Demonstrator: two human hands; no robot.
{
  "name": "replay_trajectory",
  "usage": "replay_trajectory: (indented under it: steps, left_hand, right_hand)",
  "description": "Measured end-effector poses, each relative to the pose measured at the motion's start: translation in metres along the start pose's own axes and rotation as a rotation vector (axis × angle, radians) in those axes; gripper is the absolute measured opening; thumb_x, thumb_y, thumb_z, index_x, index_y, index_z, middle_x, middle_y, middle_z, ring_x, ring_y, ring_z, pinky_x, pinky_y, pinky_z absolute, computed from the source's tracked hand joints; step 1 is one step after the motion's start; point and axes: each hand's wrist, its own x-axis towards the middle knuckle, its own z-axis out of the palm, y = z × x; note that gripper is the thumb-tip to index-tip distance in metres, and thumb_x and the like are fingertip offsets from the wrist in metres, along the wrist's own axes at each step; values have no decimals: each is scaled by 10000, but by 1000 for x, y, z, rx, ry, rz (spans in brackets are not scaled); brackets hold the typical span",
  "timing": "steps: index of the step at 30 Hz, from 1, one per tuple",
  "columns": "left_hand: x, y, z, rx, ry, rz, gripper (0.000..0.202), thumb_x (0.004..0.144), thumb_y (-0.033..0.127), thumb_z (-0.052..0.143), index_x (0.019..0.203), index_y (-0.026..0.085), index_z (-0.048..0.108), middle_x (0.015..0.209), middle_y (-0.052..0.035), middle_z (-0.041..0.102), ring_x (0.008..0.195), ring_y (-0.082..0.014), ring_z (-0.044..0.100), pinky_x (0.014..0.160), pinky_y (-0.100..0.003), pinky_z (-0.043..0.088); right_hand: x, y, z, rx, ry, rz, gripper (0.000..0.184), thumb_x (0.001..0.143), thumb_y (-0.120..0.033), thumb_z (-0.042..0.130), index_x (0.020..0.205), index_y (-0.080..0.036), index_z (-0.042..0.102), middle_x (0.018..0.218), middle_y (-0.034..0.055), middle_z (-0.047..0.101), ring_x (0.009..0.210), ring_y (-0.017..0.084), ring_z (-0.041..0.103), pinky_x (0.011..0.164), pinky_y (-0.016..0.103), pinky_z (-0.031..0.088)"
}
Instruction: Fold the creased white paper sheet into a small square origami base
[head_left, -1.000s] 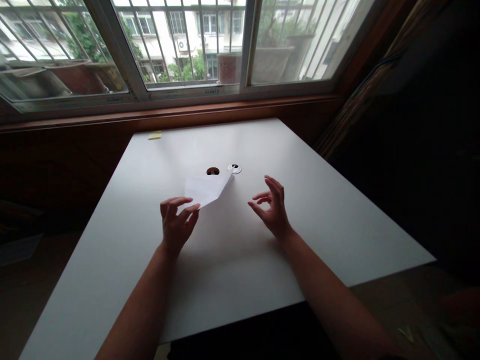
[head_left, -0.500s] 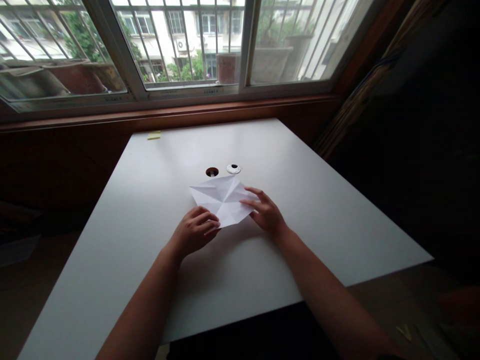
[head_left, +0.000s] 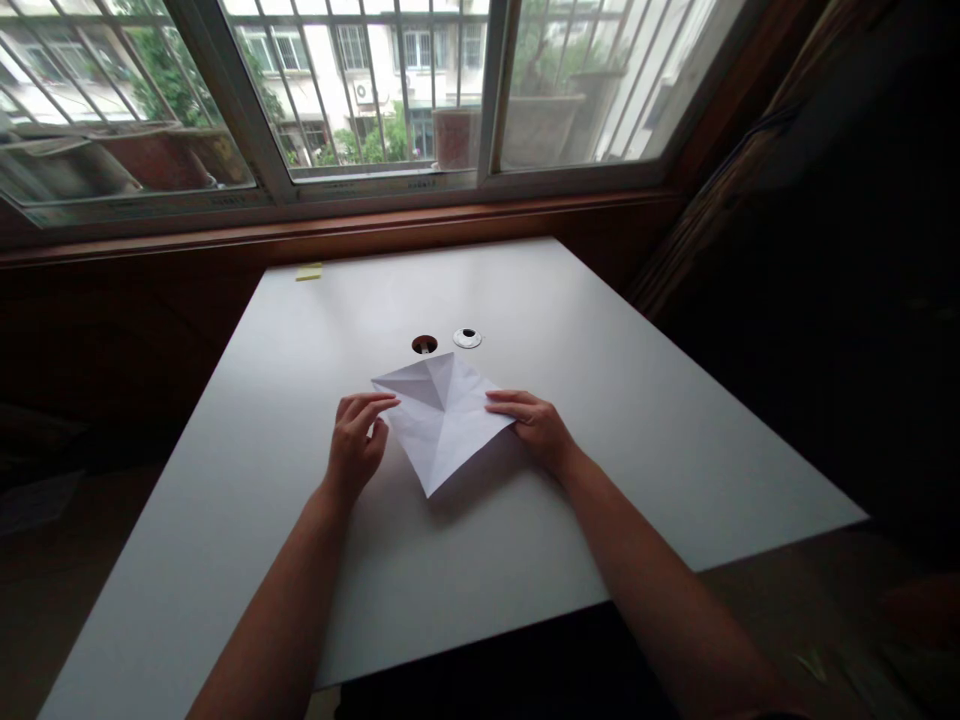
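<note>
both forearms reach forward from the near edge of the white table (head_left: 525, 560). the left hand (head_left: 356, 445) stands on its side, wrist low, fingers loosely bent, its fingertips (head_left: 386, 403) touching the left corner of the creased white paper (head_left: 442, 420); whether the thumb pinches the sheet from below cannot be told. the right hand (head_left: 536, 425) lies palm down and spread flat, fingers pointing left onto the paper's right corner, gripping nothing.

the paper sits as a diamond between the 2 hands, in the middle of the table, its near corner casting a shadow on the surface. just beyond its far corner are a round hole (head_left: 424, 344) and a white cap (head_left: 467, 338), side by side. bare tabletop lies on both sides and toward the near edge. a yellow note (head_left: 308, 271) lies at the far left edge, under the window (head_left: 375, 90).
</note>
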Motion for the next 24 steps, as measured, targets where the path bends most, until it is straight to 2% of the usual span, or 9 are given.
replay_trajectory:
  steps: [3, 6, 9, 12, 15, 19, 21, 24]
  left_hand:
    - [1, -9, -2, 123, 24, -45, 488, 775, -22, 464, 1098, 255, 703, 1262, -47, 609, 1166, -261, 509, 1036, -477, 403]
    - [0, -17, -3, 152, 43, -88, 450, 778, 10, 531, 1108, 264, 702, 1364, -62, 518, 1192, -278, 498, 1049, -512, 403]
    - [0, -22, -3, 31, 19, -134, 337, 812, 134, 618, 1109, 270, 698, 1412, -78, 436, 1203, -278, 508, 1013, -511, 461]
    - [0, -25, -2, -209, -70, -182, 278, 821, 235, 662, 1094, 264, 706, 1406, -86, 413, 1205, -268, 523, 917, -438, 548]
    - [1, -24, -4, -416, -139, -241, 232, 813, 287, 695, 1035, 233, 734, 1313, -98, 476, 1160, -255, 558, 871, -369, 564]
    - [3, -18, -7, -603, -225, -310, 239, 806, 329, 717, 1001, 195, 753, 1055, -86, 586, 943, -202, 620, 718, -273, 537]
    - [4, -16, -9, -637, -230, -325, 234, 788, 323, 743, 983, 194, 757, 957, -69, 616, 866, -182, 617, 687, -252, 502]
    - [3, -13, -9, -638, -179, -344, 170, 776, 300, 762, 904, 188, 761, 869, -54, 646, 816, -169, 607, 705, -255, 465]
  right_hand:
    - [0, -4, -4, 69, 13, 6, 572, 709, 35, 490, 1079, -321, 744, 1239, -7, 674, 1144, 203, 633, 1045, 399, 484]
    - [1, -8, -9, 140, 19, 16, 501, 733, 10, 527, 1038, -313, 759, 1217, 6, 686, 1124, 205, 646, 1030, 395, 495]
    - [1, -9, -13, 192, 21, 35, 408, 768, -45, 582, 1019, -310, 765, 1207, 16, 691, 1120, 216, 649, 1021, 406, 502]
    - [1, -7, -17, 234, 30, 75, 300, 796, -133, 648, 1006, -311, 768, 1201, 24, 695, 1121, 231, 647, 1027, 430, 496]
    - [1, -6, -21, 288, 39, 117, 221, 803, -222, 700, 993, -310, 771, 1208, 33, 692, 1129, 245, 642, 1042, 447, 481]
    - [2, -9, -26, 384, 40, 167, 176, 793, -305, 740, 965, -305, 779, 1214, 48, 687, 1144, 263, 631, 1040, 456, 477]
    - [3, -11, -28, 415, 34, 190, 176, 783, -334, 755, 954, -301, 781, 1224, 52, 682, 1156, 270, 623, 1041, 460, 472]
    - [4, -14, -28, 429, 29, 225, 175, 760, -375, 776, 914, -292, 788, 1237, 57, 674, 1175, 279, 608, 1056, 468, 451]
